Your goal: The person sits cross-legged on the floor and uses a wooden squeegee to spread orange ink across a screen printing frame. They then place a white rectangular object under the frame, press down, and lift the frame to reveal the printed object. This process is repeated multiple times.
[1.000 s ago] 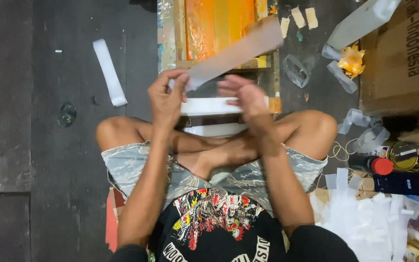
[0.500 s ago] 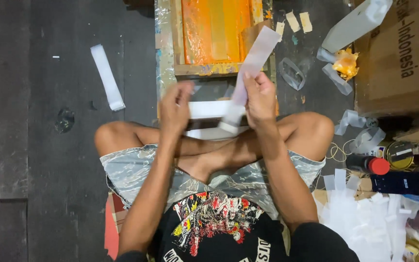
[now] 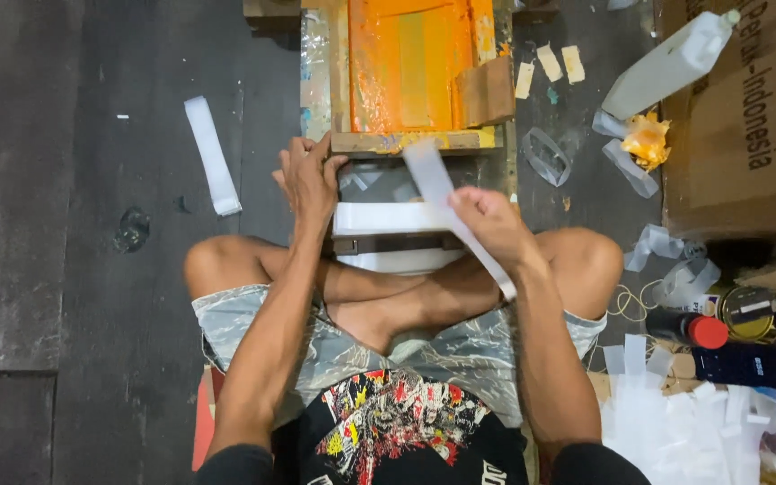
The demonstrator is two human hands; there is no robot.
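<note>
One long white strip (image 3: 446,202), thin and flexible, pinched in right hand (image 3: 487,220) over crossed legs. Left hand (image 3: 309,175), fingers curled, pressing white stack (image 3: 379,218) against wooden frame (image 3: 406,141) with glossy orange screen (image 3: 410,58). Dark plank floor (image 3: 74,269), cardboard box (image 3: 747,135) alongside.

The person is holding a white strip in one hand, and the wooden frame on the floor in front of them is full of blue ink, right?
Not quite. The ink in the wooden frame is orange, not blue, as the head view shows. The rest holds: the right hand holds a white strip, and the frame lies on the floor in front of the person.
</note>
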